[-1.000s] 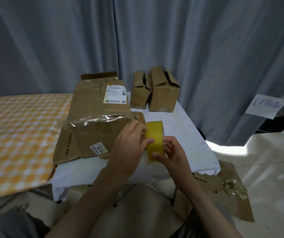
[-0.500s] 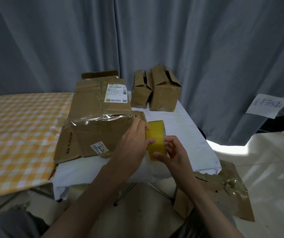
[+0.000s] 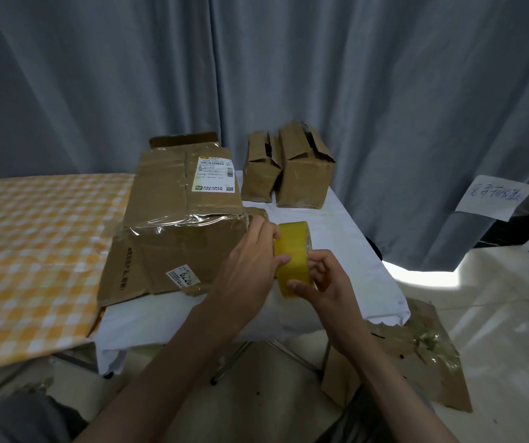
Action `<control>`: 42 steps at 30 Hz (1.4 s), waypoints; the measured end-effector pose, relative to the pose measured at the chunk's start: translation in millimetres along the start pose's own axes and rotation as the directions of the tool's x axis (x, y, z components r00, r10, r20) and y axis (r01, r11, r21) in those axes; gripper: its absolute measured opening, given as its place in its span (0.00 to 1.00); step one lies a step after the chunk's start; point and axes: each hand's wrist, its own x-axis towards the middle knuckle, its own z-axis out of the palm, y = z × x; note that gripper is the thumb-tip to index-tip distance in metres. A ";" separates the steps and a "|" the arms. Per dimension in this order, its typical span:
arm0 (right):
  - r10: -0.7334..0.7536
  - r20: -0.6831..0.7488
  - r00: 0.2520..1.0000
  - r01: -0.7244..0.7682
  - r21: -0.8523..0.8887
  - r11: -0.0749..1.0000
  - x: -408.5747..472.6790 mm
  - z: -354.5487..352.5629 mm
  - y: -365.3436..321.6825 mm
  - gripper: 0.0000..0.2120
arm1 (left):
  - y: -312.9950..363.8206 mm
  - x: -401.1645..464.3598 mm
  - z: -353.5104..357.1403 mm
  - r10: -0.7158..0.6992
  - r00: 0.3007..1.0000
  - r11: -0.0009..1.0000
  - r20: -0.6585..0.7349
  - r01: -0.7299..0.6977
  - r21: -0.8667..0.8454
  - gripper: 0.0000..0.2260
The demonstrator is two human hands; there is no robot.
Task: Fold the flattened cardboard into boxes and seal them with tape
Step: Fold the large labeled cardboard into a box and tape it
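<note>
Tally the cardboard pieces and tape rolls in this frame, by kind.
Large cardboard box on white table: 1
Small cardboard boxes at back: 2
Flattened cardboard sheet on floor: 1
Yellow tape roll, gripped by both hands: 1
Total: 5

Only 1 view exists, a head-worn wide-angle camera looking forward and down. It sits close above the white table (image 3: pixel 346 225), facing the grey curtain (image 3: pixel 288 75) beyond.

The sticker (image 3: pixel 182 278) at the box's (image 3: pixel 189 247) 6 o'clock reads "6220"; the shipping label (image 3: pixel 214 174) and paper sign (image 3: pixel 495 197) at 3 o'clock are illegible.
</note>
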 end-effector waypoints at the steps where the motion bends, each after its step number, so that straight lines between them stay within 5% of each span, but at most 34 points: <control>1: 0.001 -0.001 1.000 -0.001 -0.008 1.000 -0.1 0.1 0.2 0.18 | 0.0 -0.3 0.5 -0.001 1.000 1.000 0.003 0.001 0.003 0.12; 35: 0.003 -0.001 1.000 -0.003 0.136 0.991 -9.2 8.2 -12.8 0.15 | -12.0 -10.4 11.6 -0.024 0.998 0.994 -0.056 0.018 -0.108 0.05; 42: -0.011 -0.016 1.000 0.012 0.063 0.998 -6.9 12.7 -8.6 0.16 | -13.3 -16.3 9.1 0.037 0.990 0.999 -0.137 -0.032 0.039 0.16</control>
